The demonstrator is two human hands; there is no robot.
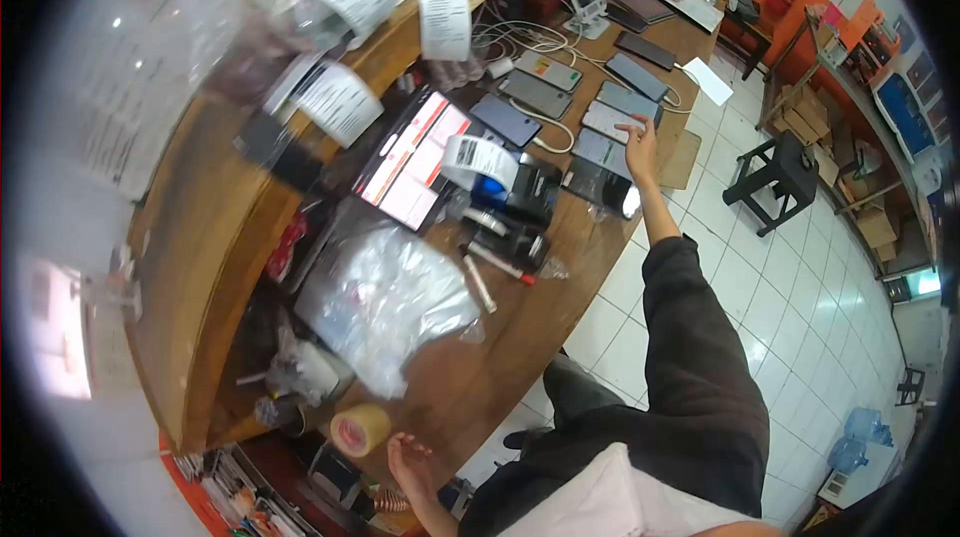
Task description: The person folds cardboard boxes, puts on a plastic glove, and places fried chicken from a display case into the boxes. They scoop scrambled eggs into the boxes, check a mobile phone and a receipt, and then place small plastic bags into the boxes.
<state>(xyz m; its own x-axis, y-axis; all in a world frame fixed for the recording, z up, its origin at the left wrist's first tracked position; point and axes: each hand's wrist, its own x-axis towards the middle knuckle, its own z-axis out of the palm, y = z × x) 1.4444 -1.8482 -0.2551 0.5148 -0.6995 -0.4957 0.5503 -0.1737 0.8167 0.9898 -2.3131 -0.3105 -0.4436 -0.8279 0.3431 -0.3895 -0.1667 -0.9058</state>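
My right hand (640,145) reaches over the far part of the wooden table. Its extended fingers touch the edge of a light-screened smartphone (603,121), and the hand is not wrapped round it. Just below lies another smartphone (602,153) with a lit screen, and a dark one (590,184) in front of that. My left hand (408,459) hangs at the near table edge, fingers loosely bent and apart, with nothing seen in it. Beside it stands a roll of tan packing tape (360,430).
Several more phones and white cables (540,42) cover the far table. A tablet (415,159), label printer (515,192), markers (480,279) and a pile of clear plastic bags (390,297) lie nearer. A black stool (775,182) stands on the tiled floor.
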